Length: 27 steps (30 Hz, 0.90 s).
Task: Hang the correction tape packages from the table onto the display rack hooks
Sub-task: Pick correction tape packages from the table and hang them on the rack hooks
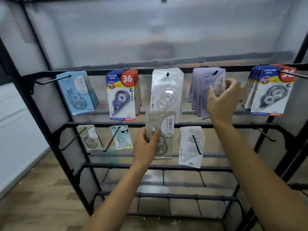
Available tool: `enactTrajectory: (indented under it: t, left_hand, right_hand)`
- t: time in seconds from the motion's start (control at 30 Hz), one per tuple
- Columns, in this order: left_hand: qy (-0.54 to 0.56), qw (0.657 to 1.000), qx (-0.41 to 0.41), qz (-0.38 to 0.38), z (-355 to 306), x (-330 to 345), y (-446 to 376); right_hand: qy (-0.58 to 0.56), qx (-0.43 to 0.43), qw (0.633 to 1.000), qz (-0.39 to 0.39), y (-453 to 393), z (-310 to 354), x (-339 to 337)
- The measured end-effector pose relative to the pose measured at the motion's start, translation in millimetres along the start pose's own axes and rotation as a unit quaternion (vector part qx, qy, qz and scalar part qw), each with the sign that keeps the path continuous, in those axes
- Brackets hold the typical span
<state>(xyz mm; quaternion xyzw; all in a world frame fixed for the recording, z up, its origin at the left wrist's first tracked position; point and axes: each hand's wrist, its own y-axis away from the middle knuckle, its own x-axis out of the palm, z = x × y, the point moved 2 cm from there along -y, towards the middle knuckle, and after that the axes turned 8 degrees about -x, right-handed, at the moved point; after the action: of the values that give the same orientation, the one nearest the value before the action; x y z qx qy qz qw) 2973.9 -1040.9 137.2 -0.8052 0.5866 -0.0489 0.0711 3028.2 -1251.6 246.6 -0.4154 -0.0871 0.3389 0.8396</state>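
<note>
My left hand (145,146) grips a beige correction tape package (162,129), held upright in front of the rack's second row. My right hand (222,99) is raised to the top row and pinches the front lilac package (208,90) of a bunch hanging on a hook. The black display rack (166,125) holds more packages: a light blue bunch (77,93), a blue-and-red "36" bunch (122,95), a clear white one (166,92) and another "36" bunch (270,90) at the far right.
The second row carries a beige package (90,137), a panda package (121,137) and white packages (190,147). Bare hooks stick out at the lower right (266,135) and along the lower bars (201,179). A translucent panel stands behind; wood floor lies at the lower left.
</note>
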Motion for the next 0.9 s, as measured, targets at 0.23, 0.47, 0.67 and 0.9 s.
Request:
enactTrajectory:
  t: [0.23, 0.47, 0.67, 0.9]
  left_hand:
    - [0.008, 0.999, 0.031, -0.017, 13, -73, -18]
    - [-0.028, 0.997, 0.040, -0.066, 35, -157, -34]
    - [-0.039, 0.993, -0.007, -0.113, 68, -226, -33]
    - [-0.102, 0.973, -0.051, -0.200, 98, -299, -35]
  right_hand:
    - [-0.086, -0.033, 0.996, 0.016, 112, 56, 36]
    - [-0.087, -0.056, 0.985, 0.139, 198, 109, 103]
    - [-0.102, -0.082, 0.961, 0.242, 254, 149, 156]
    - [-0.127, -0.073, 0.941, 0.306, 301, 188, 202]
